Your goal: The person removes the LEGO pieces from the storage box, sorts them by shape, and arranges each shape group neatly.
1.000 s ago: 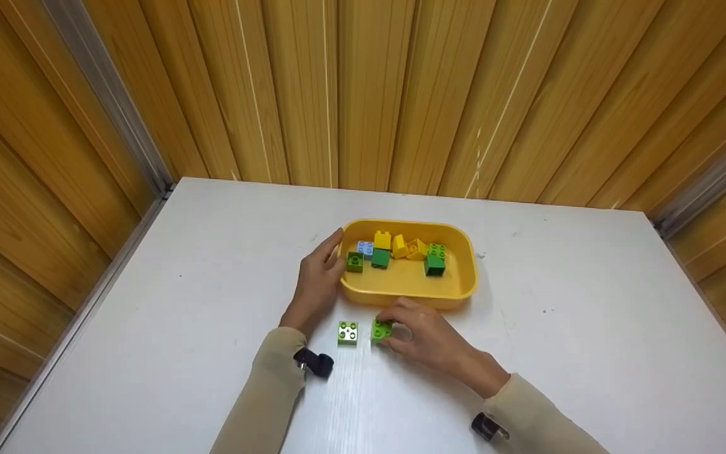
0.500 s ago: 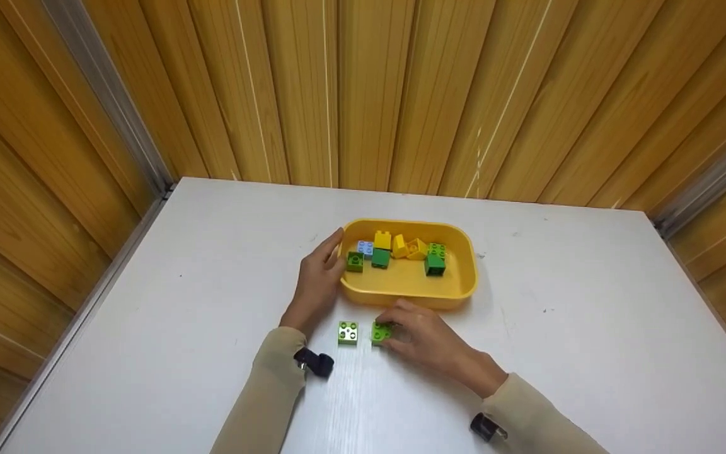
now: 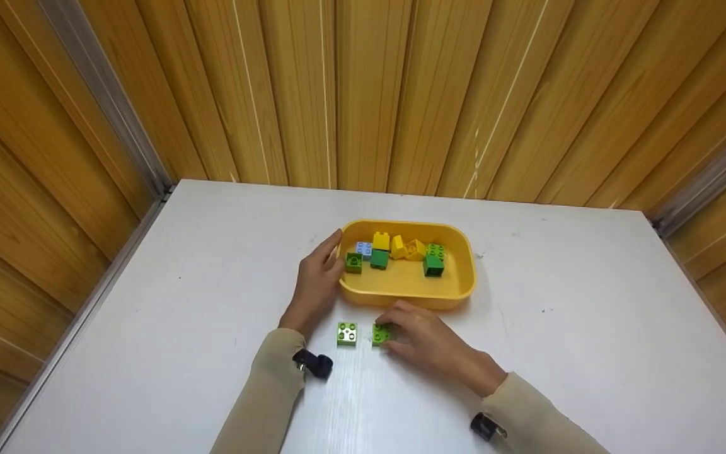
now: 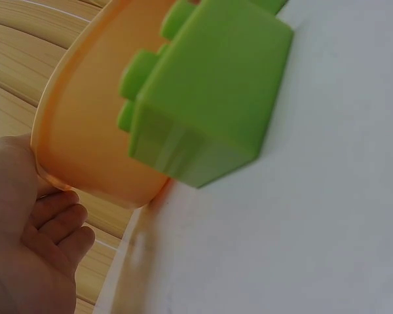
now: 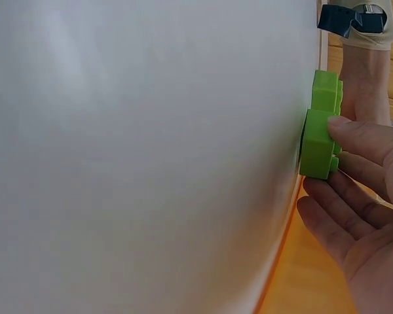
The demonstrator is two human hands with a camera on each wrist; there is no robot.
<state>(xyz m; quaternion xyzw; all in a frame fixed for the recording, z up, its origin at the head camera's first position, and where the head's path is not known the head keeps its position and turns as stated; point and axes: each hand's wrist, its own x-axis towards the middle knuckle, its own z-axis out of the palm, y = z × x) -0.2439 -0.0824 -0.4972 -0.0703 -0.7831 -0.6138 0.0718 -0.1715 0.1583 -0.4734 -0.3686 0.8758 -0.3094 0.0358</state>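
Note:
In the head view, my right hand (image 3: 429, 340) pinches a light green toy brick (image 3: 380, 334) by thumb and fingers, low over the white table. A second light green brick (image 3: 347, 333) sits just left of it, studs up and a small gap away. The right wrist view has my thumb against the held brick (image 5: 318, 145). My left hand (image 3: 317, 284) holds the left end of a yellow tub (image 3: 413, 289). Its lower fingers curl below the tub's rim in the left wrist view, where the uncovered brick (image 4: 209, 85) looms large.
Inside the tub lie several bricks: a light blue brick (image 3: 364, 250), yellow bricks (image 3: 381, 241), dark green bricks (image 3: 433, 266) and lighter green ones (image 3: 353, 262). The white table (image 3: 590, 315) ends at wood-patterned panels (image 3: 369, 94) at the back and sides.
Almost nothing differs. The head view has shifted very slightly; both hands, the tub and the two bricks on the table keep their places.

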